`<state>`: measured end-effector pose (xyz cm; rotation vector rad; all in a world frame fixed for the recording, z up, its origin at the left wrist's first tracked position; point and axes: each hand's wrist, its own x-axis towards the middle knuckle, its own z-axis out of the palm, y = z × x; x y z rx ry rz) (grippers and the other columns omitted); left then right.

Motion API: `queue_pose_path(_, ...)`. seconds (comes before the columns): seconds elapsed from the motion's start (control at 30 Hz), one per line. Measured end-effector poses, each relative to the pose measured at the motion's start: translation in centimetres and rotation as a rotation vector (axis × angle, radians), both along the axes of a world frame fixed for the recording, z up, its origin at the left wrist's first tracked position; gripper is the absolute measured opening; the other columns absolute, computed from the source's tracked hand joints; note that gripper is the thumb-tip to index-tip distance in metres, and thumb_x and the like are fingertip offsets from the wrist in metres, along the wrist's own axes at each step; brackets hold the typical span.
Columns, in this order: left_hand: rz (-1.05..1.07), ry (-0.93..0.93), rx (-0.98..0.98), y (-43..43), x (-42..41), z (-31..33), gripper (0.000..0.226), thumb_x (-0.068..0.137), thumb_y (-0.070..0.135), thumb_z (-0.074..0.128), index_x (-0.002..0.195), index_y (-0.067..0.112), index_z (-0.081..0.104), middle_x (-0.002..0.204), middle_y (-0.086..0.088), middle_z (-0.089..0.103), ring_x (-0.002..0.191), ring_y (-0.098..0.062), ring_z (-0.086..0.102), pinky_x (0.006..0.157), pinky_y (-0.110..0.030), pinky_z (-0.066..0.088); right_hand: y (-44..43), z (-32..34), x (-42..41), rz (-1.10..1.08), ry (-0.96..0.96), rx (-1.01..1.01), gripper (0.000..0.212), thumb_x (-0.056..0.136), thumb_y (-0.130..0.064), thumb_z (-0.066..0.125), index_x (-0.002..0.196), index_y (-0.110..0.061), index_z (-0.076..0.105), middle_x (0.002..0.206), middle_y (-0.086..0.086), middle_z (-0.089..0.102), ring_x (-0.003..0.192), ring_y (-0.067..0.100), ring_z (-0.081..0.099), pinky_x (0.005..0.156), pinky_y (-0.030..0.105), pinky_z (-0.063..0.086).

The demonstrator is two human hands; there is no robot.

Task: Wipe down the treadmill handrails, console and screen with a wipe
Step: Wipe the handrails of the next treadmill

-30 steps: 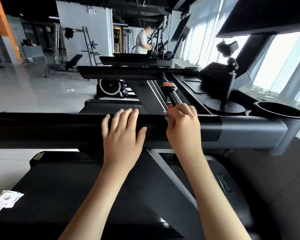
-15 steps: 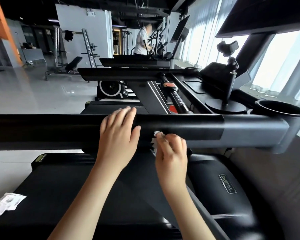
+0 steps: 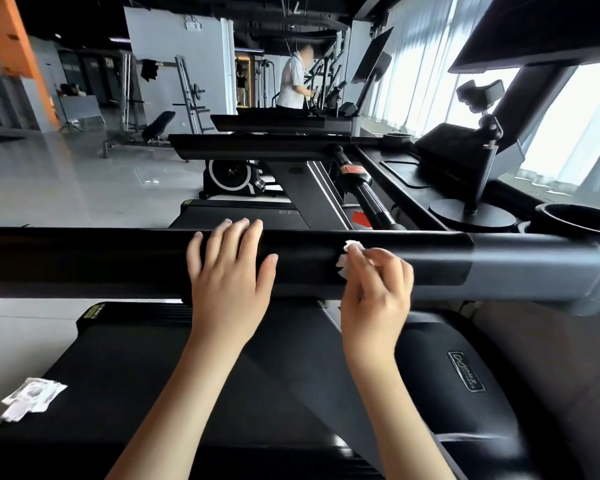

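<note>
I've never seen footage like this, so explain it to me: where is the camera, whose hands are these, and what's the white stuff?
There is no robot here. The picture comes from one wide-angle camera worn on a person's head, looking forward and down, so the two bare arms are that person's own. They are in a gym, at a treadmill. The left hand lies flat, fingers straight, on the thick black handrail bar that crosses the picture. The right hand pinches a small crumpled white wipe against the front of that same bar. Below, on the treadmill's black running belt, near its left edge, lies a flat white packet, probably the wipe's wrapper. At far right is a round black cup holder.
</note>
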<state>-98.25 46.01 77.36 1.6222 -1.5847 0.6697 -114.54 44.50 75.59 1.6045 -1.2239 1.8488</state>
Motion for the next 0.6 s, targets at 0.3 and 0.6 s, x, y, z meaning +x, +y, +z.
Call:
queue_pose_path(0.3, -0.003, 0.004, -0.003, 0.0, -0.1, 0.0, 0.048, 0.094, 0.038, 0.039, 0.131, 0.012, 0.055, 0.131, -0.006, 0.057, 0.128, -0.027, 0.046, 0.111, -0.046, 0.019, -1.0, 2.1, 1.6, 0.059, 0.094, 0.038, 0.015, 0.087, -0.002, 0.062, 0.094, -0.003, 0.075, 0.09, 0.008, 0.067, 0.087, 0.025, 0.048, 0.083, 0.013, 0.034)
queue_pose_path(0.6, -0.005, 0.004, 0.01, 0.0, 0.1, 0.1, 0.05, 0.093, 0.04, 0.039, 0.132, 0.013, 0.055, 0.131, -0.005, 0.058, 0.128, -0.026, 0.047, 0.11, -0.045, 0.021, -3.0, 6.4, 2.7, 0.26, 0.366, 0.246, 0.023, 0.077, -0.014, 0.051, 0.068, -0.008, 0.072, 0.067, 0.006, 0.066, 0.069, 0.033, 0.059, 0.058, 0.027, 0.047)
